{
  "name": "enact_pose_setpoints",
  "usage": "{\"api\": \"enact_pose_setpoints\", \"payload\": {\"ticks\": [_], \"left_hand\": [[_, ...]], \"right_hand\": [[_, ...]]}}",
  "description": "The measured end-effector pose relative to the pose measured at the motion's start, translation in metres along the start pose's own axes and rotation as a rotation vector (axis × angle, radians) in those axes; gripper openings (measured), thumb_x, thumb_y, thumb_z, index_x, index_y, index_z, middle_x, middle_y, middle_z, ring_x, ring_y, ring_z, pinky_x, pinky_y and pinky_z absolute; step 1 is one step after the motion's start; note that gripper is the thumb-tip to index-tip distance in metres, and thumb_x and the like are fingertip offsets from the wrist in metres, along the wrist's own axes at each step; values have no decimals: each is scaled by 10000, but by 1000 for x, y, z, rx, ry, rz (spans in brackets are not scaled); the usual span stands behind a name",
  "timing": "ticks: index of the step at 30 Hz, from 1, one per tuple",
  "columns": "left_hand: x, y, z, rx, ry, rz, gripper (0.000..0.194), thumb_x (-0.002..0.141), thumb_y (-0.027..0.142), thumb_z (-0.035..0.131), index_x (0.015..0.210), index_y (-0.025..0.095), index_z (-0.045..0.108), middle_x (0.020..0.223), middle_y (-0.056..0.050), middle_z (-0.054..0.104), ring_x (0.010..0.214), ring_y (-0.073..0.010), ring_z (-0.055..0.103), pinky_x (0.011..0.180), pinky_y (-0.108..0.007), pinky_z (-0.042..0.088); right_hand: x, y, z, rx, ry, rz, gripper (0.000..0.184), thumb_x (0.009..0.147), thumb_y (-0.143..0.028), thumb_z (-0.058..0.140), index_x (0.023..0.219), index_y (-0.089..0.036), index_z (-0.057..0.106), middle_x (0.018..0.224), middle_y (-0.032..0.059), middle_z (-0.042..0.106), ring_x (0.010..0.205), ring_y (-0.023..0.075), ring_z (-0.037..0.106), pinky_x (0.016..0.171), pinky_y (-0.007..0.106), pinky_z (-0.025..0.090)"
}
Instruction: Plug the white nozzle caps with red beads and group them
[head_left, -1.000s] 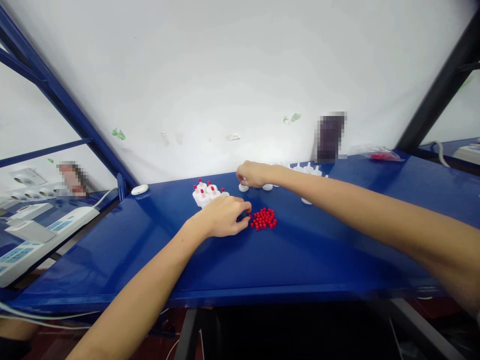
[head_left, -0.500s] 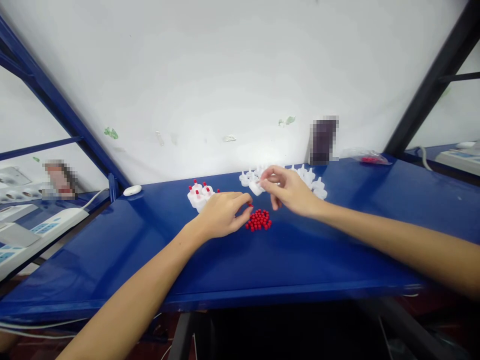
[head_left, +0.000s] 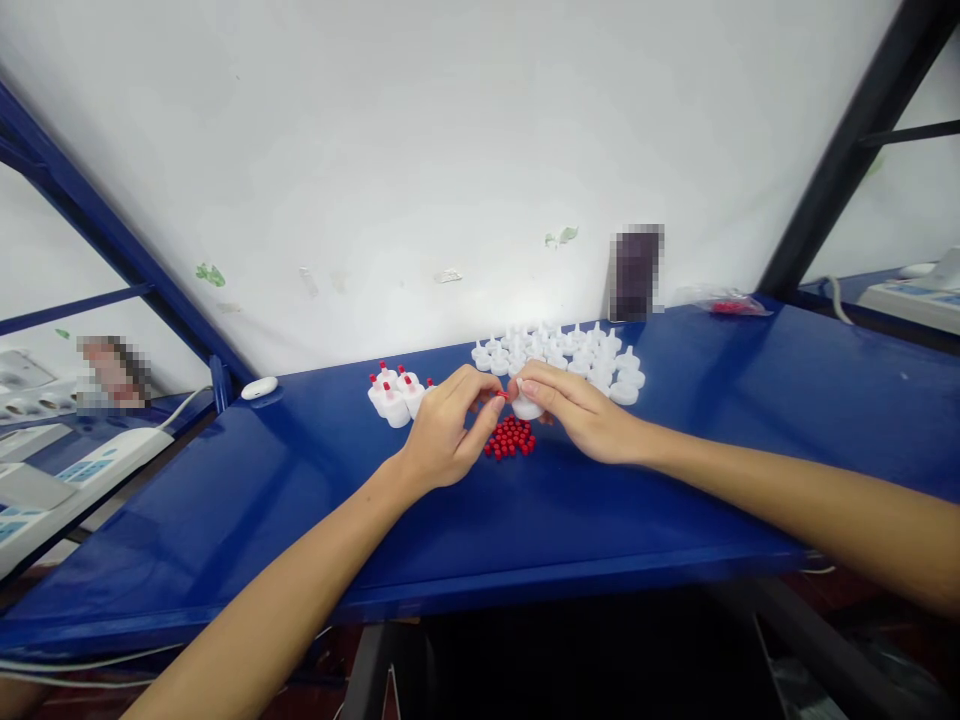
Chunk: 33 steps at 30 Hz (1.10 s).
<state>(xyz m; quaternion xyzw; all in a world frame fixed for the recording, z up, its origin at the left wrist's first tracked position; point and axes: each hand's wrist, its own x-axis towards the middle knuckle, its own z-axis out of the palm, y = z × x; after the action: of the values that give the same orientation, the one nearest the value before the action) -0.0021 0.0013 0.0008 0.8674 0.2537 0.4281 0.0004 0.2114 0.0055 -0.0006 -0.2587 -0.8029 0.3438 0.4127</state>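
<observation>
Between the thumb and fingertips of my left hand [head_left: 454, 425] is a small red cap [head_left: 502, 395]. My right hand [head_left: 581, 405] grips a white nozzle-topped piece [head_left: 527, 408], tilted, its body below my fingers. The two hands are close together, the red cap just left of the white piece. Beneath them on the table lies a pile of loose red caps [head_left: 511, 438]. Left of my left hand stands a group of white pieces with red caps on their nozzles [head_left: 396, 408], partly hidden by the hand. Behind my right hand are several uncapped white pieces [head_left: 626, 380].
The blue table [head_left: 480, 530] meets a white wall at the back. A dark pixelated object [head_left: 636, 272] leans there. A clear bag with red contents [head_left: 727, 303] lies at the back right; a white oval case [head_left: 259, 389] at the left. Power strips [head_left: 90, 470] lie at far left.
My left hand has lifted a red cap from beside the pile. My right hand has brought a white piece from the back group toward the left hand. The view has shifted slightly.
</observation>
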Motion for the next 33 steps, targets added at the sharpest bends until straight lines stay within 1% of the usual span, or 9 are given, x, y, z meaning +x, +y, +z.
{"api": "enact_pose_setpoints", "payload": {"ticks": [3, 6, 9, 12, 17, 21, 26, 29, 33], "left_hand": [[0, 1, 0, 13, -6, 19, 102, 1016, 239, 492, 980, 185, 571, 850, -27, 595, 750, -136, 543, 660, -278, 462], [0, 3, 0, 28, -5, 40, 96, 1012, 234, 504, 977, 185, 579, 884, -46, 596, 804, -153, 549, 677, -287, 476], [1, 3, 0, 31, -17, 48, 93, 1015, 228, 503, 992, 186, 583, 903, -51, 591, 830, -159, 554, 686, -290, 485], [1, 3, 0, 15, -53, 70, 82, 1016, 213, 504, 1017, 189, 582, 922, -52, 593, 832, -154, 557, 688, -283, 486], [-2, 1, 1, -21, -94, 108, 70, 1007, 183, 520, 1050, 190, 575, 949, -51, 593, 851, -150, 559, 709, -275, 483], [-3, 0, 3, 3, -121, 131, 68, 1002, 192, 533, 1057, 195, 573, 948, -50, 597, 838, -155, 546, 727, -288, 479], [-3, 2, 5, 8, -154, 151, 65, 1000, 192, 532, 1055, 191, 567, 938, -53, 602, 816, -153, 542, 717, -289, 468], [-3, 3, 6, -4, -188, 150, 68, 1013, 207, 505, 1049, 188, 559, 888, -42, 597, 782, -153, 537, 703, -291, 457], [-2, 5, 8, 24, -275, 108, 136, 1042, 235, 435, 964, 185, 534, 841, -29, 577, 732, -150, 509, 673, -291, 425]], "right_hand": [[-3, -2, 3, 45, -39, 25, 326, 1063, -424, 392, 889, -202, 555, 826, -2, 531, 651, 119, 531, 648, 276, 459], [-5, 0, 5, 132, -47, 58, 363, 1060, -466, 388, 849, -203, 522, 704, -26, 545, 569, 114, 555, 585, 263, 451], [-6, 1, 6, 117, -35, 42, 438, 1058, -481, 377, 748, -199, 504, 614, -42, 518, 507, 96, 503, 550, 251, 411], [-7, 1, 7, 110, -26, 28, 490, 1058, -472, 360, 687, -191, 511, 587, -37, 503, 515, 93, 448, 537, 248, 370], [-8, -1, 9, 168, -29, 56, 494, 1050, -466, 352, 694, -184, 546, 567, -31, 518, 521, 100, 454, 538, 249, 364], [-8, -2, 9, 124, 32, 46, 501, 1036, -448, 348, 647, -191, 534, 520, -36, 485, 504, 107, 453, 539, 258, 364], [-10, -5, 5, 27, 105, -68, 317, 950, -314, 467, 662, -197, 526, 551, -44, 475, 506, 104, 421, 524, 262, 336], [-10, -6, 5, 13, 111, -76, 197, 902, -253, 494, 716, -199, 533, 559, -52, 482, 504, 106, 416, 509, 257, 328], [-10, -3, 7, -9, 109, -87, 161, 891, -235, 491, 733, -212, 472, 567, -62, 458, 504, 102, 391, 507, 257, 306]]}}
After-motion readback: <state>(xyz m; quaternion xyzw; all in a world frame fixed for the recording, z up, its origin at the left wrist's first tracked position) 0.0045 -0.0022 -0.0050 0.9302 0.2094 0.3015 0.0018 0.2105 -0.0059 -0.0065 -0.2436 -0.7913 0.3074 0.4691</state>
